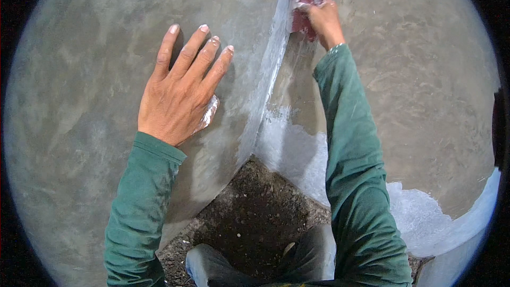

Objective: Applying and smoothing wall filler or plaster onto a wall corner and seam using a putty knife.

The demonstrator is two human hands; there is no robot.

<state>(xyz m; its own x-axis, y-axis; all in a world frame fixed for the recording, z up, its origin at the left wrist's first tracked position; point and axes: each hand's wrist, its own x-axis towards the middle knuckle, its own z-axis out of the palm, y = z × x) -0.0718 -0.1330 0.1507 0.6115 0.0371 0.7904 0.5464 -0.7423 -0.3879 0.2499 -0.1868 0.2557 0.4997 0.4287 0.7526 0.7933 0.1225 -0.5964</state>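
Observation:
My right hand (325, 20) grips a dark red putty scraper (302, 15) at the upper middle. Its blade edge lies along the inside corner where two grey plastered walls meet. A pale strip of wet putty (269, 77) runs down that corner. My left hand (178, 85) is spread with its fingers pointing up, over or against the left wall (90, 64); whether the palm touches cannot be made out. White putty coats the thumb side of this hand and dots its fingertips. No tool shows in it.
The right wall (425, 85) carries pale putty patches (297, 146) low by the corner and another (417, 212) farther right. Below lies a rough dark floor (252, 218) with small debris. My knees are at the lower edge. A dark object (499, 127) sits at the right rim.

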